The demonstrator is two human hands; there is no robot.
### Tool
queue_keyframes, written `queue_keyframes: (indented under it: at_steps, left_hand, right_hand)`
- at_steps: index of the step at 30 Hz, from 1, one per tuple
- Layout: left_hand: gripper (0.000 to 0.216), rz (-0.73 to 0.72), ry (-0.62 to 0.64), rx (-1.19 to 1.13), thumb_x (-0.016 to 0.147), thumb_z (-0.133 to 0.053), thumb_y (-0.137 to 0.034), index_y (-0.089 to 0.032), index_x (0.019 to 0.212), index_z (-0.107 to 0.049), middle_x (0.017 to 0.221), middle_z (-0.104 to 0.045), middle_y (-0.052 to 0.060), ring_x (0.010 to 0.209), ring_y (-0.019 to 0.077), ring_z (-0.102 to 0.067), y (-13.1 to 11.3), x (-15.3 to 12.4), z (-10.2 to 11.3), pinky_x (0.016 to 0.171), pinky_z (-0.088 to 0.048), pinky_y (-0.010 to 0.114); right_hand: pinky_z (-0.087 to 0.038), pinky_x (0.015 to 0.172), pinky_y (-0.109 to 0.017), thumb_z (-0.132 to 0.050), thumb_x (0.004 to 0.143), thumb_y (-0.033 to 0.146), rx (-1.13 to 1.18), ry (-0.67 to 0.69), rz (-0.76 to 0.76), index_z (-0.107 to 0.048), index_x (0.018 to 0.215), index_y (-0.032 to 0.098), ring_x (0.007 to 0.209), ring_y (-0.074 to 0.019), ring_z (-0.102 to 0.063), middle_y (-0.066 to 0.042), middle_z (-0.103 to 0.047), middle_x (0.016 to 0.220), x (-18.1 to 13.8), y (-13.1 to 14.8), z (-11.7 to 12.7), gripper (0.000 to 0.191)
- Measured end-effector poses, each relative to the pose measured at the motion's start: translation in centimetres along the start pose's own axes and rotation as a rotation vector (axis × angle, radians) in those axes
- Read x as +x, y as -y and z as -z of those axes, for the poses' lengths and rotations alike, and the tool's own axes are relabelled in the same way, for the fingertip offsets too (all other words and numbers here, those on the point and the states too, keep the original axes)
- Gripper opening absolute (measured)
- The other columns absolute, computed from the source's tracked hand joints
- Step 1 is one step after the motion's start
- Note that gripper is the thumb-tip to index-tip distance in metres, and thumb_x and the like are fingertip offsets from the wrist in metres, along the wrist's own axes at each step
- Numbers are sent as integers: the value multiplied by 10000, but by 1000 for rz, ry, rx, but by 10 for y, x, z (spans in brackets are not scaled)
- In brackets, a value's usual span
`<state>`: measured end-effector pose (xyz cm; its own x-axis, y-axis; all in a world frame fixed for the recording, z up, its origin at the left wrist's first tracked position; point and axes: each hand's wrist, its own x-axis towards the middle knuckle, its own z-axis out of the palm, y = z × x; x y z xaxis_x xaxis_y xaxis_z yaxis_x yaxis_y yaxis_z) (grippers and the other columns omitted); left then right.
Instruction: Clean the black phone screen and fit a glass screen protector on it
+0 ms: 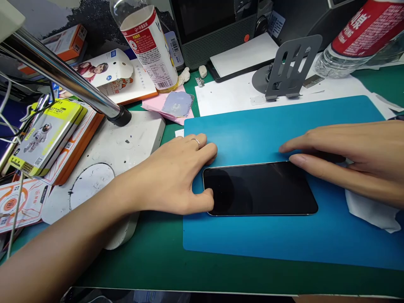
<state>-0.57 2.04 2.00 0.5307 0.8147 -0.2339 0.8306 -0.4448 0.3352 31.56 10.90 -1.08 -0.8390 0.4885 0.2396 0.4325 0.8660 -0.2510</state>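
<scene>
A black smartphone [261, 188] lies flat, screen up, on a blue mat [284, 244]. My left hand [176, 172], with a ring on one finger, grips the phone's left end between thumb and fingers. My right hand [344, 158] lies with fingers stretched out flat, their tips resting on the phone's upper right corner. A white cloth [372, 212] lies under my right palm on the mat.
A grey phone stand [290, 69] sits behind the mat on white paper. A bottle [151, 44] stands at the back left, another bottle [360, 38] lies at the back right. A metal arm [63, 78] rises from a white base [126, 143]. Packaged boxes [47, 134] are stacked at left.
</scene>
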Motion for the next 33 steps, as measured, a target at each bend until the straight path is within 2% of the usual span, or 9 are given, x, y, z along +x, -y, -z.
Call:
queue_keyframes:
  at_steps: [12,18,26,33]
  left_hand:
    - [282,-3,-1,15,842,-614,-451,-216,913,-476,905,-472,20,764,210,-457,0,0,0,697,-380,404]
    - [288,-3,0,18,842,-623,-452,-214,925,-484,917,-472,19,774,209,-459,0,0,0,703,-382,407]
    - [416,-1,-11,13,889,-626,-609,-210,941,-517,900,-475,19,797,226,-479,0,1,0,717,-385,407]
    - [396,3,-2,20,842,-661,-569,-219,922,-495,912,-485,22,788,224,-477,0,1,1,704,-392,405]
  right_hand:
    - [-513,501,-316,-502,1055,556,-9,3,8,-735,1104,356,642,-157,-727,56,-824,902,0,-1,-1,311]
    - [-512,514,-354,-511,1030,588,6,16,-35,-765,1100,370,653,-192,-733,39,-827,910,-1,-2,-2,342]
    - [-495,534,-355,-506,1030,597,4,24,-52,-755,1111,387,660,-187,-718,61,-823,914,-4,-2,-1,335]
    - [-507,536,-350,-518,1024,581,18,32,-59,-771,1094,360,665,-190,-731,39,-827,909,0,0,-2,343]
